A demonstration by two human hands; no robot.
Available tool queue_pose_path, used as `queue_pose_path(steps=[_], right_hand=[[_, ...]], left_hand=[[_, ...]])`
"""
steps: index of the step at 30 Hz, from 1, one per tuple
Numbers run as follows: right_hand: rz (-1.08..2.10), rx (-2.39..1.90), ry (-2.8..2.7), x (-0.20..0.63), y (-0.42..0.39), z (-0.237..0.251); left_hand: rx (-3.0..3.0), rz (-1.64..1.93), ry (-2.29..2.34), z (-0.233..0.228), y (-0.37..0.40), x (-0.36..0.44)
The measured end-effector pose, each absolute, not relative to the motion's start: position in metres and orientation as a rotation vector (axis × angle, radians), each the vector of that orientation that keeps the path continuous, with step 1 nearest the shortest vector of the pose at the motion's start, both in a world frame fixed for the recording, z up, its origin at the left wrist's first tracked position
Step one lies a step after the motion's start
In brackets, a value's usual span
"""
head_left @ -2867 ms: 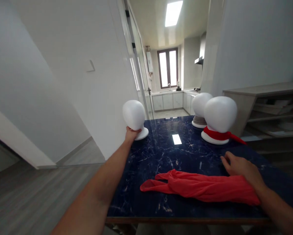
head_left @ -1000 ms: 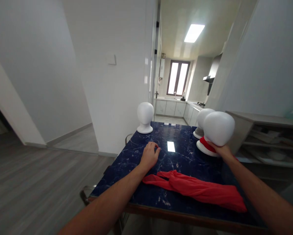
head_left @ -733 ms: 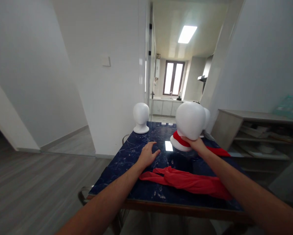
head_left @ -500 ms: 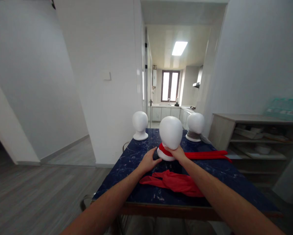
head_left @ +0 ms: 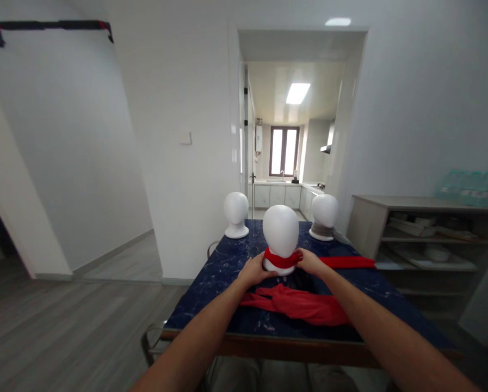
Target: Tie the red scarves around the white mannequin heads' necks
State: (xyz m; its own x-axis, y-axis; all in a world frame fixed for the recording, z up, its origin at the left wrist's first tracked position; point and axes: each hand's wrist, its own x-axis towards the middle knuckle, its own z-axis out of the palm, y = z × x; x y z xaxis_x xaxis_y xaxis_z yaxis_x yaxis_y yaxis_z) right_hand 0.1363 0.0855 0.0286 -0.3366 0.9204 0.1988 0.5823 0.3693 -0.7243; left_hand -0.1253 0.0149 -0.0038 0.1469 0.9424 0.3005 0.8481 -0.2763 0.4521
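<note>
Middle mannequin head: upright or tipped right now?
Upright. The middle mannequin head stands on its base on the table, left hand and right hand at its red scarf.

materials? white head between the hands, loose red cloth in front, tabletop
White head: matte, seamless white, probably foam or plastic; cannot tell which. Both the left hand and right hand touch its base.
Red cloth: thin soft fabric, bunched in folds, faint sheen.
Tabletop: glossy dark blue with white veins and reflections, marble-look stone or glass.
</note>
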Motion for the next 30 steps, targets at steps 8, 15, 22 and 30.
queue_pose_path(steps=[8,15,22,30], right_hand=[[0.552,-1.454,-2.073,0.142,0.082,0.03],[0.639,-1.369,-2.166,0.18,0.074,0.055],[0.85,-1.167,-2.107,0.258,0.04,0.074],[1.082,-1.334,-1.591,0.382,-0.043,0.088]], left_hand=[[2.287,0.738,1.865,0.002,0.009,-0.122],[2.292,0.736,1.853,0.003,0.007,-0.123],[2.28,0.73,1.844,0.008,0.004,-0.122],[2.251,0.715,1.844,0.007,0.006,-0.122]])
